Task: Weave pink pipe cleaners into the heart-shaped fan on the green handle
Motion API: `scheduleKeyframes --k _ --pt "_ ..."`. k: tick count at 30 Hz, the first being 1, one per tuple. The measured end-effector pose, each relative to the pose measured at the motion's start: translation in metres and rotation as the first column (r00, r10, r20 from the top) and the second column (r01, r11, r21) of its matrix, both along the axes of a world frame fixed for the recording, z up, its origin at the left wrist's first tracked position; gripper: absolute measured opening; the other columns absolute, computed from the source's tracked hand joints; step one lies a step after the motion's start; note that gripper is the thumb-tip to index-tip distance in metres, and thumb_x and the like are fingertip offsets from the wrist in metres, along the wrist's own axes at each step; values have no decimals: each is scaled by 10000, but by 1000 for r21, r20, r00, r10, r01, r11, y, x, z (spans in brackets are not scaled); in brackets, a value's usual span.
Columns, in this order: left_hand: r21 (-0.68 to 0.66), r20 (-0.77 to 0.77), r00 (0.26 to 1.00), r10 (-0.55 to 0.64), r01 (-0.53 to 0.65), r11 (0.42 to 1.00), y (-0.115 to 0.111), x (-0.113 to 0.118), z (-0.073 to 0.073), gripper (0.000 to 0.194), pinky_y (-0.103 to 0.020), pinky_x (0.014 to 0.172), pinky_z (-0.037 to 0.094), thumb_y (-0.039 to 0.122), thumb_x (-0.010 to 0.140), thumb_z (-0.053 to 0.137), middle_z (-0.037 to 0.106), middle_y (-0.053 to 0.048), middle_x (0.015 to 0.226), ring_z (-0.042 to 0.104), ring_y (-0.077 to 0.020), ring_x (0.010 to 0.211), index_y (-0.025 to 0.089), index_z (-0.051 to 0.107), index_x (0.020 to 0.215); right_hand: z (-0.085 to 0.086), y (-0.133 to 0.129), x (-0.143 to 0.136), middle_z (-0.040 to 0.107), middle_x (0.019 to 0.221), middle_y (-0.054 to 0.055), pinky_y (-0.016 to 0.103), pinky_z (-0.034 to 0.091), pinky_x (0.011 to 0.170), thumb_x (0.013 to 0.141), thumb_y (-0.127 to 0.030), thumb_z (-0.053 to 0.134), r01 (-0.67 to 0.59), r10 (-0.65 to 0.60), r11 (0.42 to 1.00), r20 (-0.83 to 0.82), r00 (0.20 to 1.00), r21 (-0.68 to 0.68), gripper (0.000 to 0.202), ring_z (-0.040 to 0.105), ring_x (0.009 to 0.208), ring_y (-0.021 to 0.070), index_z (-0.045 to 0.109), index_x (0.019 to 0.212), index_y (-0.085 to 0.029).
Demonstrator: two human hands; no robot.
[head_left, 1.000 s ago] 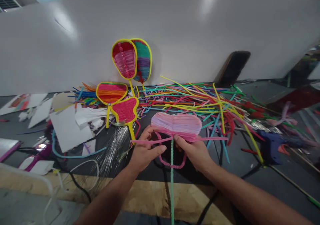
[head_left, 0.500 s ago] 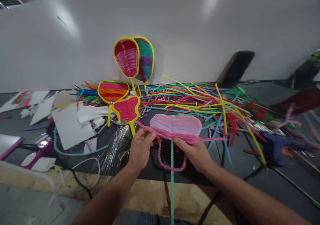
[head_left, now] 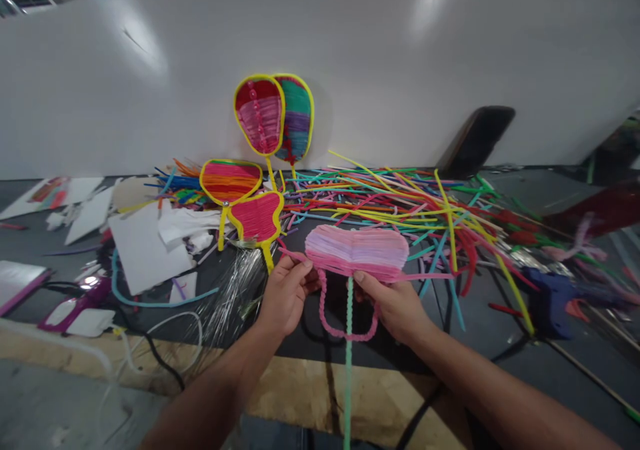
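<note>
In front of me is a pipe cleaner fan (head_left: 357,249), its upper part wound in rows of pink and lilac. Below the rows, its twisted pink frame (head_left: 325,313) is bare, and a mint-green twisted handle (head_left: 349,370) runs down the middle. My left hand (head_left: 287,293) is closed, pinching a pink pipe cleaner at the fan's left edge; a short end sticks out past the fingers. My right hand (head_left: 395,303) is closed on the lower edge of the wound rows, thumb in front, other fingers mostly hidden behind. A loose pink end (head_left: 427,277) extends to the right.
Several finished yellow-edged fans (head_left: 260,117) lean on or lie near the white board (head_left: 375,57). Loose pipe cleaners (head_left: 380,200) are heaped behind the fan. A phone (head_left: 480,140) leans at right, near a blue glue gun (head_left: 550,300). White card (head_left: 150,250) and cables lie left.
The scene sits slightly farther right in the view. Both hands keep their hold, and the left fingers have shifted only slightly against the fan's edge.
</note>
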State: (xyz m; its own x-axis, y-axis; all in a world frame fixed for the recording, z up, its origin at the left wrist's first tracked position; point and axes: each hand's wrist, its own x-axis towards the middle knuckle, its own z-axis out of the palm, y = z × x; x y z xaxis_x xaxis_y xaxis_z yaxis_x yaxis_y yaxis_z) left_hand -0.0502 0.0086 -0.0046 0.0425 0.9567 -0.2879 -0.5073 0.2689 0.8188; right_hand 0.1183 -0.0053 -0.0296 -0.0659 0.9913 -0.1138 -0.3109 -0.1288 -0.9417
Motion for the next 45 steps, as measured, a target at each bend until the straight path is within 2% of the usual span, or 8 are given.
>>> scheduleKeyframes --k 6,13,20,31,38,45 --pt "-3 14 1000 5 -5 1000 1 -1 1 124 -228 594 490 196 717 666 619 32 656 593 -98 604 166 557 765 5 1 -1 538 613 -28 244 431 508 727 -341 689 -2 -4 999 -124 992 -51 187 482 546 104 603 705 -177" --pt "-24 70 997 -16 18 1000 1 -1 3 106 -208 596 486 182 714 661 641 24 671 602 -90 606 163 563 752 5 1 0 533 601 -32 248 429 503 728 -348 687 -5 1 999 -110 994 -34 193 482 530 103 603 687 -179" --pt "-111 169 985 -20 39 993 2 -3 2 111 -235 586 511 138 716 619 645 21 662 622 -108 601 168 542 789 7 2 -1 540 602 -29 247 416 493 721 -345 694 0 -6 999 -151 989 -41 187 481 529 105 608 693 -181" --pt "-72 157 988 -8 20 997 0 -4 7 151 -225 576 497 158 704 620 639 32 622 629 -113 595 182 476 742 6 1 0 550 613 -27 236 421 498 730 -336 691 -25 17 999 -167 986 -48 169 489 542 104 620 696 -186" --pt "-9 129 991 -45 46 999 1 -4 9 180 -241 614 491 161 702 626 622 38 619 619 -115 603 192 449 702 7 2 0 584 629 -13 237 426 498 726 -337 694 -31 21 998 -191 981 -51 165 501 556 111 638 699 -184" --pt "-19 77 997 -4 5 1000 2 -1 5 178 -232 612 484 219 720 664 619 41 661 602 -100 601 191 499 779 8 1 0 568 614 -26 245 421 499 714 -341 701 -26 15 998 -190 982 -57 172 494 547 109 631 694 -186"
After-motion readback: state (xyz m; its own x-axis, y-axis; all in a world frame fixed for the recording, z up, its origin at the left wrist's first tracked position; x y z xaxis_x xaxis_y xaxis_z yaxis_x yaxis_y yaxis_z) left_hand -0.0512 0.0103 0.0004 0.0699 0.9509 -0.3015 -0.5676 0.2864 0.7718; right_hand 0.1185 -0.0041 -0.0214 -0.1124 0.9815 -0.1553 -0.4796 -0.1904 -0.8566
